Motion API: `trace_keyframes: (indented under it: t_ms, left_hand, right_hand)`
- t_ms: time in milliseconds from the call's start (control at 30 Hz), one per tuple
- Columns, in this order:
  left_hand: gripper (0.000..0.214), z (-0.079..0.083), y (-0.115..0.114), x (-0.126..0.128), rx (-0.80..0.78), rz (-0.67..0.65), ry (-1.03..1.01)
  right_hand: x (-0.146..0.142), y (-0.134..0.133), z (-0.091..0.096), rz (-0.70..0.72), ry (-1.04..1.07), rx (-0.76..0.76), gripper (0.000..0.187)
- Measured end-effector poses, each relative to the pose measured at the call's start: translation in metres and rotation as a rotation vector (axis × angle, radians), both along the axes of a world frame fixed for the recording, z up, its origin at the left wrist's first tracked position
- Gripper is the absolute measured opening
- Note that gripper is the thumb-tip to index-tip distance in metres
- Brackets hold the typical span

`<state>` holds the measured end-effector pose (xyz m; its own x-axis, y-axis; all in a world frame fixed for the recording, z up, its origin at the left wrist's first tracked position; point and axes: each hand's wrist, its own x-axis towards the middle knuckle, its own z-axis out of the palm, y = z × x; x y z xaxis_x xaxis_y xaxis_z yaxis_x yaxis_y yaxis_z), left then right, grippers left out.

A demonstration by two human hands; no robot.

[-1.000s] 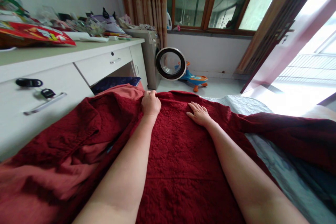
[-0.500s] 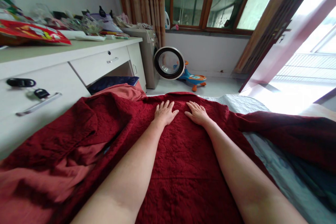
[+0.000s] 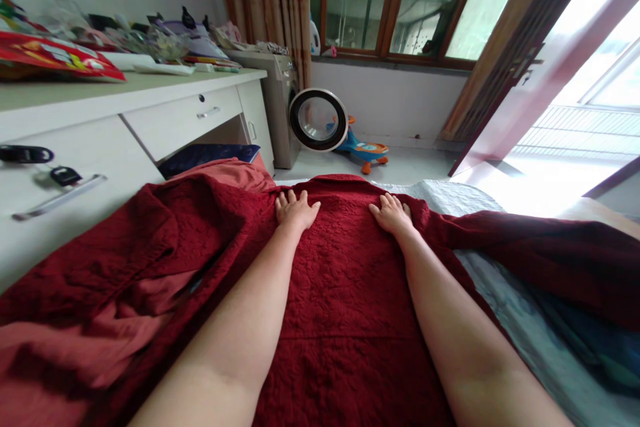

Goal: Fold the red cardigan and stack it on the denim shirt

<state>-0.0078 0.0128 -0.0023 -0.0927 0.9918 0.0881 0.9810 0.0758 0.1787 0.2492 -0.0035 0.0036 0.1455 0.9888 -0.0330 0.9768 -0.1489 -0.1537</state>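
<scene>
A dark red, textured garment [image 3: 345, 280] lies spread out in front of me, its collar at the far end and its sleeves stretching to left and right. My left hand [image 3: 296, 211] rests flat on it near the left shoulder, fingers spread. Near the right shoulder, my right hand [image 3: 392, 213] presses palm down with its fingers apart. Neither hand grips anything. Under the garment's left side shows salmon-coloured cloth [image 3: 115, 333], and a pale bed cover [image 3: 450, 195] appears beneath it on the right.
Along the left runs a white desk [image 3: 185, 103] crowded with bags and small items. Beyond it stands a washing machine [image 3: 277, 107] with its round door [image 3: 319, 120] swung out. A blue and orange ride-on toy [image 3: 363, 148] sits on the floor. An open door [image 3: 520, 73] is at right.
My hands have slid apart over the garment, the left one towards the left shoulder and the right one towards the right shoulder. The view has shifted slightly.
</scene>
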Motion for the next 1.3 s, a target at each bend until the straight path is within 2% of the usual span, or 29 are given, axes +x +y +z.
trace_keyframes:
  t_ms: [100,167,300,367,433,533,700,1067,1300]
  left_hand:
    - [0.060,0.003,-0.004,0.001,0.074,-0.015,0.022]
    - [0.050,0.007,-0.008,0.004,0.177,-0.048,0.032]
    - [0.028,0.019,-0.017,0.016,0.324,-0.265,0.001]
    - [0.024,0.022,-0.019,0.023,0.297,-0.374,-0.022]
    - [0.022,0.021,-0.021,0.029,0.219,-0.443,-0.032]
    - [0.024,0.017,-0.024,0.034,0.127,-0.474,-0.037]
    - [0.030,0.012,-0.028,0.040,0.107,-0.428,-0.042]
    - [0.062,0.003,-0.023,0.038,-0.045,-0.372,-0.063]
    - [0.073,0.006,-0.024,0.038,-0.087,-0.360,-0.056]
  right_hand:
    - [-0.004,-0.001,0.001,-0.017,0.011,0.041,0.065]
    - [-0.015,-0.003,0.004,0.036,0.020,0.123,0.061]
    - [-0.047,-0.010,0.011,0.328,0.099,0.269,0.056]
    - [-0.059,-0.013,0.012,0.468,0.132,0.247,0.055]
    - [-0.065,-0.015,0.010,0.533,0.144,0.181,0.056]
    - [-0.064,-0.016,0.007,0.517,0.135,0.090,0.059]
    - [-0.058,-0.015,0.004,0.478,0.079,0.018,0.060]
    - [-0.042,-0.007,0.002,0.397,0.030,-0.003,0.064]
    - [-0.023,0.002,-0.001,0.246,-0.012,-0.028,0.067]
